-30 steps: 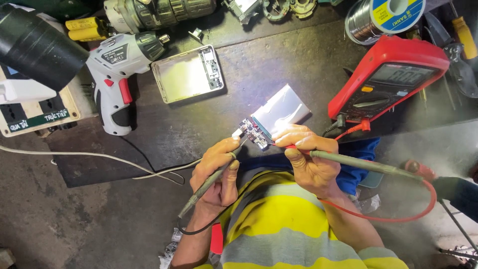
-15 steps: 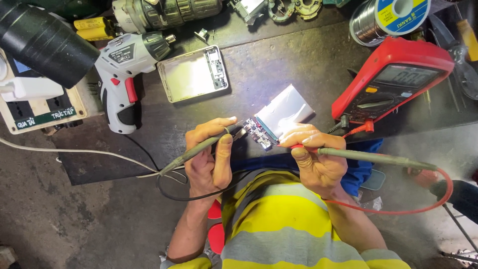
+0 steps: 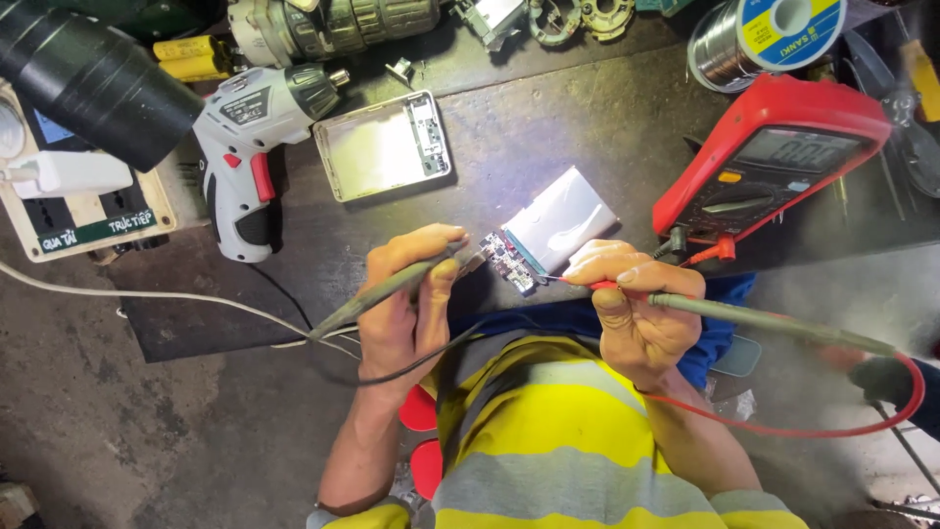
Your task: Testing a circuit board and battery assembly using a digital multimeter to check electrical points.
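Pinching a slim grey probe with a black lead (image 3: 392, 289), your left hand (image 3: 406, 304) closes around its shaft and brings its tip to the left end of the small dark circuit board (image 3: 509, 260). Your right hand (image 3: 636, 309) is clamped on a second slim grey probe with a red collar and red lead (image 3: 754, 315), its tip touching the board's right side. Both hands sit close together over the board, a narrow gap between them.

The board lies at the near edge of the dark rubber bench mat (image 3: 548, 137), joined to a flat silver battery pouch (image 3: 566, 216) that gleams under bright light (the glare washes out its surface). Just right of the pouch stands a red digital multimeter with a grey screen (image 3: 774, 162), tilted toward you, and the red lead loops from your right hand out to the right.

Further back on the mat rests an empty silver rectangular metal casing (image 3: 384, 147). Left of it lies a white and grey cordless screwdriver with a red trigger (image 3: 250, 152). A cream power strip with black sockets (image 3: 83, 211) sits at the far left, under a fat black tube (image 3: 93, 83). A spool of solder wire (image 3: 754, 39) sits behind the multimeter.
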